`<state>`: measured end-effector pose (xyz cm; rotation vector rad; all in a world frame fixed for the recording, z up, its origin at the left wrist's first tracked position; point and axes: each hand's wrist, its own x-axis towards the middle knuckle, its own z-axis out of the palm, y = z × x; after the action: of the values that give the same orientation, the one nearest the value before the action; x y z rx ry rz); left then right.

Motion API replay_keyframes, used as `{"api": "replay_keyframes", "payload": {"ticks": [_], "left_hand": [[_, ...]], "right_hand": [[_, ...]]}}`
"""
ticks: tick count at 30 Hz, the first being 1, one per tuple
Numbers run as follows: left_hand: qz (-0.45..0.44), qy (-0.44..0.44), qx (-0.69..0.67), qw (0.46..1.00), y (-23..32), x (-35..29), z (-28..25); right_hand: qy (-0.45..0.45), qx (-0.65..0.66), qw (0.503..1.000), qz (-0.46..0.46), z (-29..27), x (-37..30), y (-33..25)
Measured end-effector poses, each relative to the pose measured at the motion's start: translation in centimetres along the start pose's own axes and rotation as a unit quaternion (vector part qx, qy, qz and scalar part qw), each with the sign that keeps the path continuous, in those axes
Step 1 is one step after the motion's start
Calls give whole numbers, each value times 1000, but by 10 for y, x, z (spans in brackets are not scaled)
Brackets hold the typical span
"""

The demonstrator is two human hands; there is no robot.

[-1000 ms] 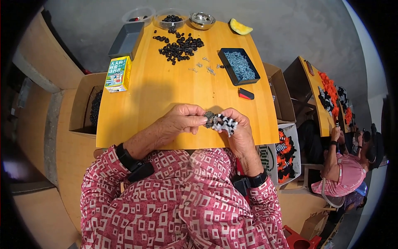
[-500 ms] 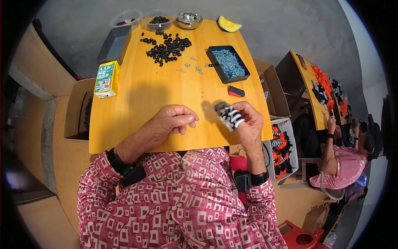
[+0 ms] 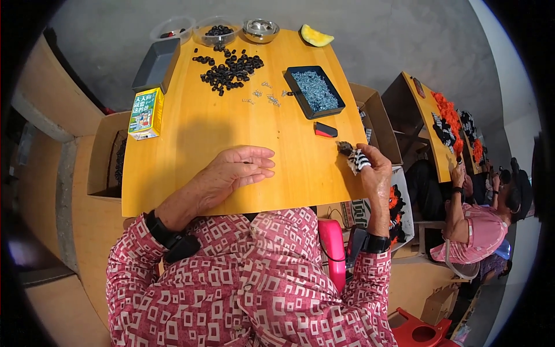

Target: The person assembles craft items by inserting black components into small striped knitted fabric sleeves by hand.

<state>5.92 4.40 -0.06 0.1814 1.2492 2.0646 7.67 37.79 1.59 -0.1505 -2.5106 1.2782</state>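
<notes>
Near the right edge of the table [image 3: 202,191], my right hand [image 3: 378,169] pinches a small black-and-white striped fabric piece [image 3: 359,161] with a dark fuzzy end. Whether it is a toy or a knitted trim, I cannot make out. Over the front of the table, my left hand [image 3: 240,168] holds nothing; its fingers are stretched out and slightly apart. A small red and black object [image 3: 325,129] lies just beyond my right hand. Further back is a black tray [image 3: 295,95] of tiny bluish clear pieces [image 3: 317,89]. Left of it lie several loose clear pieces [image 3: 273,100].
Black ring-like parts [image 3: 231,74] are spread at the back. Behind them stand plastic bowls [image 3: 218,40], a metal bowl [image 3: 261,32] and a melon slice [image 3: 317,36]. A grey tray [image 3: 157,65] and yellow-green carton [image 3: 146,115] line the left. Cardboard boxes [image 3: 378,130] flank the table; co-workers sit right.
My right hand has moved right, toward the table's edge, with the striped fabric piece. The fingers of my left hand have straightened from a curled pose.
</notes>
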Motion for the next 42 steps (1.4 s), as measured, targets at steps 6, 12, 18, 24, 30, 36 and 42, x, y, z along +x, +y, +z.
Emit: {"api": "replay_keyframes", "payload": {"ticks": [6, 12, 18, 24, 30, 36, 42], "left_hand": [[-6, 22, -1, 1000, 6, -2, 8], [-15, 16, -43, 999, 1, -2, 12], [23, 19, -106, 994, -2, -3, 17], [45, 24, -140, 989, -3, -4, 15], [48, 61, -68, 995, -5, -2, 4], [46, 112, -23, 992, -3, -4, 1], [34, 106, -42, 993, 3, -4, 3]], "right_hand": [[50, -77, 990, -106, -8, -9, -44], [-132, -45, 941, -309, 46, -25, -101], [-158, -48, 926, -340, 106, -28, -108], [-147, -32, 935, -321, 124, -29, -102], [-110, -23, 947, -302, 118, -24, -102], [-112, -26, 947, -298, 119, -26, -97], [-114, 41, 947, -299, 114, -25, -94]]}}
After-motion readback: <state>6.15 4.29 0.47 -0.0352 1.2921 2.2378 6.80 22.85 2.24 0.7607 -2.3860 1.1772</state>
